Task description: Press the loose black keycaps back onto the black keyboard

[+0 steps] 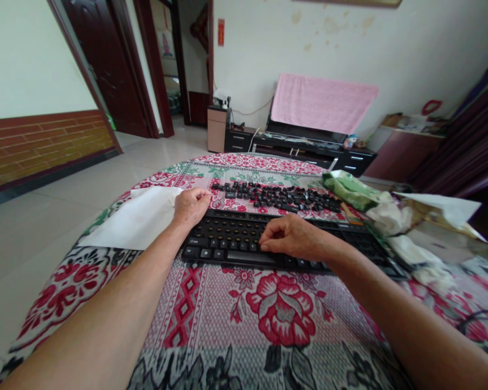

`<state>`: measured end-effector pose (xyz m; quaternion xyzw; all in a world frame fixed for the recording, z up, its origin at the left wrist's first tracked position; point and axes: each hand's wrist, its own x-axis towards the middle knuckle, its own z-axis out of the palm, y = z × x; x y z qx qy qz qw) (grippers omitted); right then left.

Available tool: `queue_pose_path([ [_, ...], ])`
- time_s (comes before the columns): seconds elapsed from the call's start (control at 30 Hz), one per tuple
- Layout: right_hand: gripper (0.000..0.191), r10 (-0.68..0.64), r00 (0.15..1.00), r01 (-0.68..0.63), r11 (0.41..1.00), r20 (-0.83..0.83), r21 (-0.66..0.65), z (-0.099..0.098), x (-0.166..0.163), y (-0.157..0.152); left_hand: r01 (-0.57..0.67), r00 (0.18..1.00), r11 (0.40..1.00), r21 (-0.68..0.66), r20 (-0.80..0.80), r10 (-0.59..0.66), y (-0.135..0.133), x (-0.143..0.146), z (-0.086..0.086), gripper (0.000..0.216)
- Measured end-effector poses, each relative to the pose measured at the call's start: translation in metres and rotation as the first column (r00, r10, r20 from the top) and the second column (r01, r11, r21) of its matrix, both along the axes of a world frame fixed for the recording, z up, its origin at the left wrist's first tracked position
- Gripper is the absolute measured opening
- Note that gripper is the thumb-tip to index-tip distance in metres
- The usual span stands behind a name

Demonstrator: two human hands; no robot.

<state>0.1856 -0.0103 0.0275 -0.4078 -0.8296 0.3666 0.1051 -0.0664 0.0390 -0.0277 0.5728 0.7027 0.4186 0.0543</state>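
Note:
A black computer keyboard lies on the patterned tablecloth, with keycaps on its front rows and bare key sockets in the rows behind. My right hand is over its middle, thumb and index finger pinched on a black keycap at the end of a lettered row. The keycap is mostly hidden by the fingertips. My left hand rests by the keyboard's back left corner, fingers curled closed; what they hold, if anything, cannot be made out. Behind the keyboard spreads a pile of loose black keycaps.
White paper lies left of the keyboard, partly beside my left forearm. To the right are a green tissue packet, crumpled tissues and other wrappings. A dark cable lies at the right. The floral tablecloth covers the round-edged table.

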Motion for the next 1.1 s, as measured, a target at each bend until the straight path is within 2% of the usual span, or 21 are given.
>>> queue_pose_path([
  [0.13,0.014,0.019,0.999,-0.021,0.998,0.037,0.053,-0.001,0.0,-0.002,0.013,1.0,1.0,0.006,0.008,-0.013,-0.001,0.001,0.001,0.025],
  [0.27,0.017,0.072,0.995,-0.074,0.997,0.064,0.037,0.003,0.001,0.001,-0.013,1.0,0.999,-0.032,0.007,0.014,-0.004,0.003,0.005,0.025],
  [0.37,0.021,0.023,0.998,-0.032,0.986,0.055,0.162,0.008,0.0,0.016,-0.02,1.0,0.998,-0.053,-0.003,0.02,-0.004,0.004,0.007,0.024],
  [0.43,0.021,-0.093,0.995,0.071,0.938,0.047,0.34,0.009,-0.003,0.032,-0.009,1.0,0.999,-0.045,-0.001,0.009,-0.005,0.004,0.007,0.023],
  [0.47,0.022,-0.161,0.985,0.12,0.893,0.058,0.434,0.007,-0.005,0.041,-0.004,1.0,0.999,-0.039,0.004,0.004,-0.005,0.004,0.007,0.023],
  [0.53,0.022,-0.233,0.964,0.123,0.82,0.129,0.559,0.002,-0.009,0.059,0.0,1.0,1.0,-0.028,0.016,0.0,-0.004,0.003,0.006,0.022],
  [0.6,0.024,-0.261,0.944,0.087,0.786,0.2,0.612,-0.004,-0.013,0.073,0.003,1.0,1.0,-0.023,0.025,-0.003,-0.004,0.002,0.005,0.021],
  [0.73,0.026,-0.263,0.92,0.009,0.755,0.291,0.655,-0.013,-0.02,0.087,0.013,1.0,1.0,-0.013,0.02,-0.013,-0.002,0.001,0.003,0.021],
  [0.9,0.026,-0.284,0.892,-0.012,0.763,0.352,0.646,-0.016,-0.027,0.093,0.01,1.0,1.0,-0.013,0.022,-0.01,-0.002,0.002,0.003,0.021],
  [1.0,0.025,-0.267,0.912,0.009,0.771,0.311,0.636,-0.013,-0.027,0.091,0.011,1.0,1.0,-0.016,0.016,-0.01,-0.002,0.002,0.003,0.022],
  [1.1,0.022,-0.21,0.958,0.038,0.77,0.196,0.637,-0.004,-0.021,0.078,0.016,1.0,1.0,-0.003,0.023,-0.015,-0.002,0.001,0.002,0.023],
])
